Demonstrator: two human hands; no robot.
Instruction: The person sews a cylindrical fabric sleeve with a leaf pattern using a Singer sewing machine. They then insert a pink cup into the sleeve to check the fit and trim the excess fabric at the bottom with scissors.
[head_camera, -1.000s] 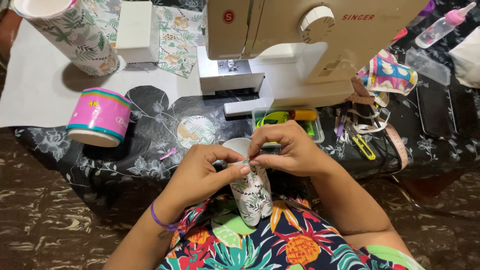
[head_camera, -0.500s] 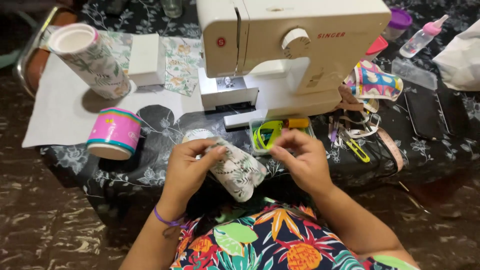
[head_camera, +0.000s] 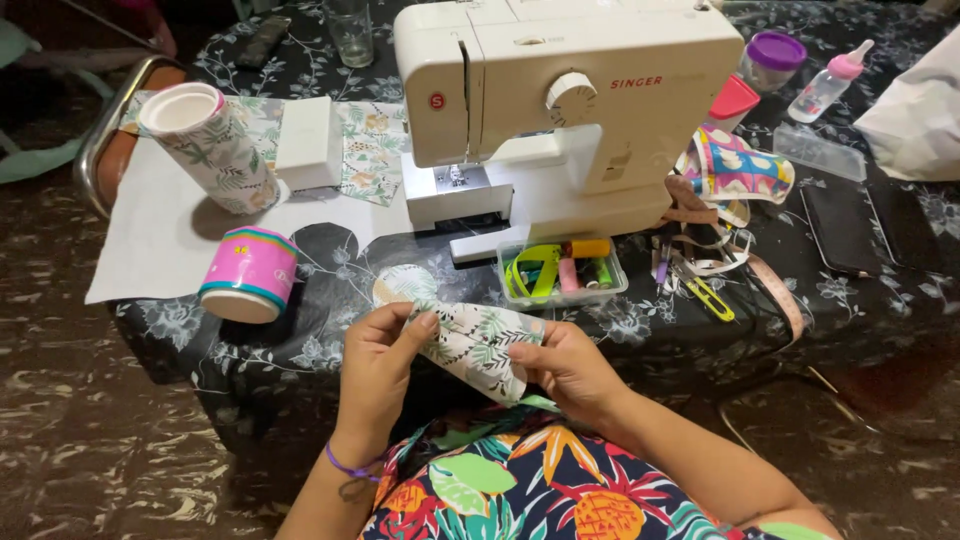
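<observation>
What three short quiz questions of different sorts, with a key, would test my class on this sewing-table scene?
1. True or false: both hands grip the leaf-print fabric tube.
2. Which lies nearest the sewing machine's base? A) baby bottle B) clear box of thread spools C) drinking glass
3. Fill in: the pink-banded cylinder stands on the table to the person's ____.

Key
1. True: the left hand and right hand grip the leaf-print fabric tube from either end.
2. B: the clear box of thread spools sits before the sewing machine.
3. Left: the pink-banded cylinder is left of the hands.
</observation>
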